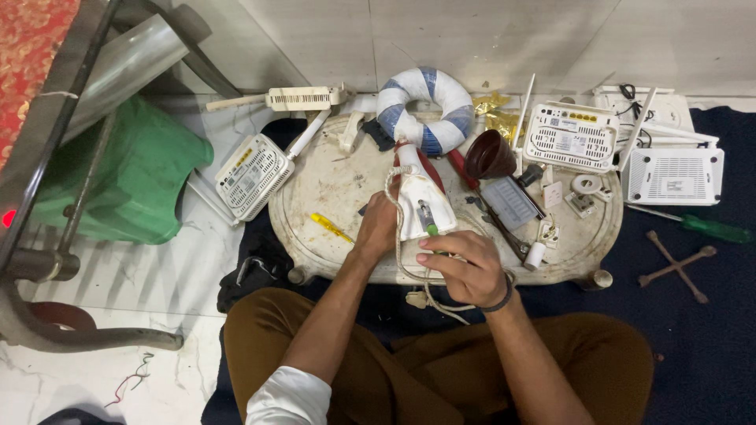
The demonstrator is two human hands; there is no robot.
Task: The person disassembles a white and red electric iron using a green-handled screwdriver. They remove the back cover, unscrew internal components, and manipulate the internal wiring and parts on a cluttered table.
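A white clothes iron (421, 206) lies on a worn white low table (331, 185), its cream cord (409, 271) looping off the front edge to a plug. My left hand (378, 228) grips the iron's left side. My right hand (465, 264), with a dark wristband, is closed around a green-handled screwdriver (431, 229) whose tip meets the iron's rear. A blue-and-white wrapped ring (425, 106) sits just behind the iron.
On the table lie a yellow tool (331, 227), a dark funnel (488, 155), a grey flat part (508, 202) and pliers. White routers (253, 175) (571, 135) (673, 175) ring the table. A green screwdriver (713, 230), cross wrench (676, 265) and green stool (134, 173) stand around.
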